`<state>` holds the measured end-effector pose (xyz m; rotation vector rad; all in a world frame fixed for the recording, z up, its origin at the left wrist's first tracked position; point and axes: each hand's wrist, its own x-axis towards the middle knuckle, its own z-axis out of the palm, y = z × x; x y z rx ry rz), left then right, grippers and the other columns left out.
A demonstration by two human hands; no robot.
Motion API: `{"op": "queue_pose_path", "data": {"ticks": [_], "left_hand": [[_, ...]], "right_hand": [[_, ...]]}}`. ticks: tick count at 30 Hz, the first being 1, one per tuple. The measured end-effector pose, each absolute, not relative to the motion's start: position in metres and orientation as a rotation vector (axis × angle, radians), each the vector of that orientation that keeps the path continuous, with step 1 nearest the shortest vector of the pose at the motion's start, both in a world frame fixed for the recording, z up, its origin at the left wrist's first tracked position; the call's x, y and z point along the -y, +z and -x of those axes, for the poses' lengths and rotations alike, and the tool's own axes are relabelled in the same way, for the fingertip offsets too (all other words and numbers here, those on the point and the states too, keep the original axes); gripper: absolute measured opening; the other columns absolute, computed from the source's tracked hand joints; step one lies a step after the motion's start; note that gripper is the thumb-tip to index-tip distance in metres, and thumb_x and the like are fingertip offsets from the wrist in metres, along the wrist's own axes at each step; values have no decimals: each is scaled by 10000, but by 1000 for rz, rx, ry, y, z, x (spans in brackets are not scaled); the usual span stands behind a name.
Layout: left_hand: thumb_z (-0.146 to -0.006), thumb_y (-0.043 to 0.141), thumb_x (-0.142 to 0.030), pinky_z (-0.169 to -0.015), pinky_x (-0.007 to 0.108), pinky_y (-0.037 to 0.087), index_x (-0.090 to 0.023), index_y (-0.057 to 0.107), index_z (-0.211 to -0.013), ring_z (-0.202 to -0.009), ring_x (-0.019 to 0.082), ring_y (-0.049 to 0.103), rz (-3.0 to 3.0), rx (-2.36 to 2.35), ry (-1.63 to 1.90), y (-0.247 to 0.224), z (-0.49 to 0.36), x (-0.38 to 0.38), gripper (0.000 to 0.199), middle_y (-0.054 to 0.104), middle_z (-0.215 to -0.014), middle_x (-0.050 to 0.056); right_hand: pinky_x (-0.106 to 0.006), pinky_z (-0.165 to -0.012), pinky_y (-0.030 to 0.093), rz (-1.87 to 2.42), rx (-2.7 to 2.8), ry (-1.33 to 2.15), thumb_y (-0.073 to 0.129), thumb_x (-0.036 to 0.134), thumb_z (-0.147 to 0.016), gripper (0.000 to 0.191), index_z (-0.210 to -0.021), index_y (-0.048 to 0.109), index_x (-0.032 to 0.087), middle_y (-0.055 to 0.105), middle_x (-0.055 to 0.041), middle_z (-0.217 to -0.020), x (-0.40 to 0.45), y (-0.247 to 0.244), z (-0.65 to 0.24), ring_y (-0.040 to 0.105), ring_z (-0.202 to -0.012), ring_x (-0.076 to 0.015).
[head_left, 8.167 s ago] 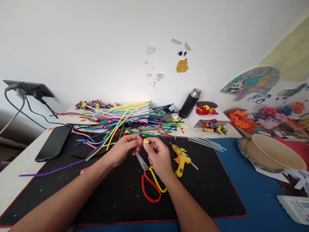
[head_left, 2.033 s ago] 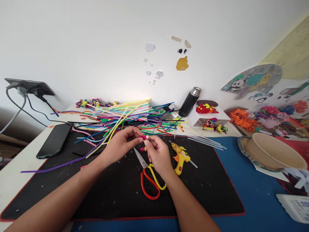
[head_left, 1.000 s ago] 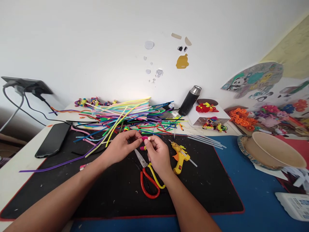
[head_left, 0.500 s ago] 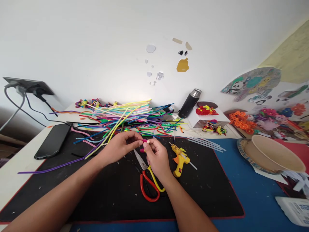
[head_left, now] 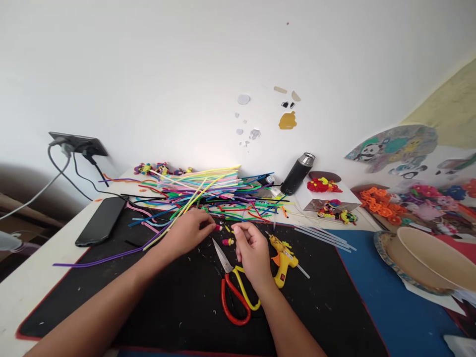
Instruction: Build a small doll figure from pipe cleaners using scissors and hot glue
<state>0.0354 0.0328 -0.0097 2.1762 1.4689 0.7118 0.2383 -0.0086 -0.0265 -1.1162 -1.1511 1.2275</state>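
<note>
My left hand [head_left: 190, 229] pinches a small magenta pipe-cleaner piece [head_left: 217, 228] with a pale tip, just beyond its thumb and fingertips. My right hand [head_left: 253, 250] is a short gap to the right, fingers curled in and thumb against them; whatever they hold is too small to make out. Between the hands, a second magenta pipe-cleaner piece [head_left: 228, 242] with a yellow end lies on the black mat [head_left: 178, 297]. Scissors [head_left: 233, 287] with one red and one yellow handle lie below, blades slightly apart, partly behind my right wrist.
A yellow glue gun [head_left: 283, 258] lies right of my right hand, near clear glue sticks [head_left: 327, 238]. Behind are a pile of coloured pipe cleaners [head_left: 208, 186] and a black flask [head_left: 297, 174]. A phone [head_left: 100, 221] is at left, a beige bowl [head_left: 435, 258] at right.
My hands have parted; the magenta piece, earlier between both, is now in my left fingertips only. The view has tilted up and turned left, so everything sits lower and further right.
</note>
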Motion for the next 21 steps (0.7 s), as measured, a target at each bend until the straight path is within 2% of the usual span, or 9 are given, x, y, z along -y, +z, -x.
{"op": "queue_pose_path", "data": {"ticks": [2, 8, 18, 21], "left_hand": [[-961, 598, -305, -818, 380, 494, -221, 774, -819, -870, 262, 683, -2270, -1488, 625, -21, -39, -34, 242, 775, -862, 71], [-970, 617, -262, -830, 434, 467, -206, 791, -844, -927, 305, 661, -2443, -1637, 544, -37, -53, -30, 223, 778, -880, 98], [-1018, 618, -281, -872, 434, 435, -201, 787, -934, -996, 295, 637, -2466, -1631, 436, -37, -49, -31, 205, 783, -974, 85], [-1025, 635, -339, -875, 436, 423, -208, 790, -997, -1025, 300, 626, -2510, -1610, 445, -41, -47, -28, 205, 773, -996, 86]], "right_hand": [[-203, -354, 301, 1119, 1155, 1228, 722, 591, -912, 412, -931, 718, 180, 517, 61, -575, 8, -28, -237, 401, -386, -81], [-213, -369, 294, 1120, 1171, 1236, 703, 606, -919, 426, -930, 714, 180, 507, 64, -566, 9, -31, -234, 394, -389, -87], [-222, -390, 286, 1110, 1244, 1206, 677, 574, -951, 400, -936, 727, 178, 523, 53, -583, 15, -28, -233, 406, -417, -94], [-218, -393, 301, 1101, 1203, 1228, 681, 562, -949, 380, -958, 720, 184, 515, 63, -580, 15, -25, -234, 406, -409, -91]]}}
